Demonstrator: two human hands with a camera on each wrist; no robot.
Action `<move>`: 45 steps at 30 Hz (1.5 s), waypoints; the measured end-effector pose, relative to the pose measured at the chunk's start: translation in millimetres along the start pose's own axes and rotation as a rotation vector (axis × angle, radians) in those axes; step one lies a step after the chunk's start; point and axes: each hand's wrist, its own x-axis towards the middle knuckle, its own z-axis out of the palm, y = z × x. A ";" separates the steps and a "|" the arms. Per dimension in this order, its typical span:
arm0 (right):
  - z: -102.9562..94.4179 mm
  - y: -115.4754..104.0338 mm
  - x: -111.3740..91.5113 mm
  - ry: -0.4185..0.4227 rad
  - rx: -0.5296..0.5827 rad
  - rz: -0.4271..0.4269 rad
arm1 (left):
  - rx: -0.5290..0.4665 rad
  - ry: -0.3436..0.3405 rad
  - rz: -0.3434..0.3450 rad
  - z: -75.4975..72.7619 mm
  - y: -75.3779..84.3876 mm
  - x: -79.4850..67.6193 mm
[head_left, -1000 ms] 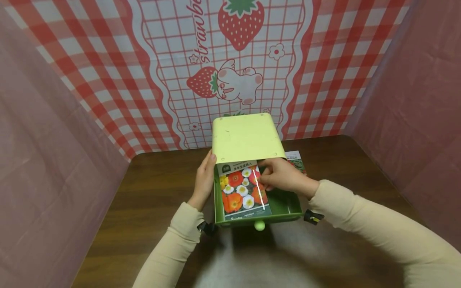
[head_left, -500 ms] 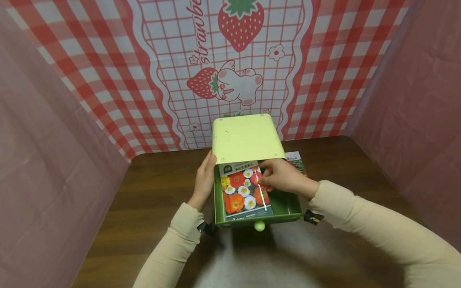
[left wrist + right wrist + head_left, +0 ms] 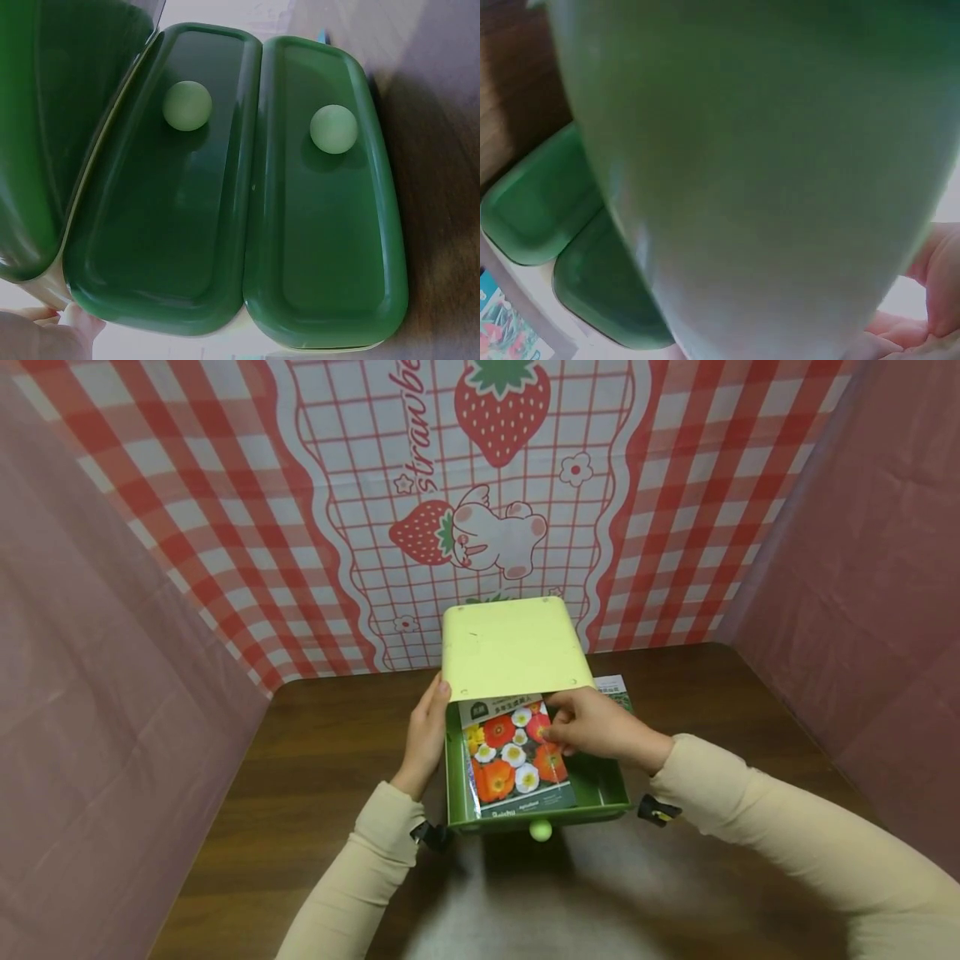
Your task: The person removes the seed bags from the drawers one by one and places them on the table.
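Observation:
A pale-yellow drawer box [image 3: 513, 643] stands on the table with its green top drawer [image 3: 603, 785] pulled out. My right hand [image 3: 596, 722] pinches the right edge of a seed packet [image 3: 513, 756] printed with red, orange and white flowers, lying tilted in that drawer. A sliver of another packet seems to show under its left edge. My left hand [image 3: 426, 735] rests along the box's left side, thumb at the front corner, fingers partly hidden. In the right wrist view the drawer hides most of my right hand [image 3: 941, 285].
Another seed packet [image 3: 613, 691] lies on the table right of the box, partly covered by my right hand. Below the pulled-out drawer are two closed green drawers [image 3: 161, 217] with round knobs [image 3: 334, 129]. A checked strawberry cloth [image 3: 495, 527] hangs close behind the box.
The flower packet has slid slightly right and turned a little, with a thin strip showing at its left. My right hand has moved slightly right with it; the left hand keeps its place.

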 end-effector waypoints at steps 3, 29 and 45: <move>-1.1 -0.4 -0.6 -0.003 0.024 0.002 | 0.004 0.001 0.005 0.1 -0.1 0.5; 4.6 1.3 -5.4 -0.091 0.261 0.038 | 0.006 -0.012 -0.030 -0.4 -0.5 3.1; -20.3 2.5 -21.6 -0.035 0.281 0.192 | 0.021 0.017 0.004 2.0 -2.0 -0.5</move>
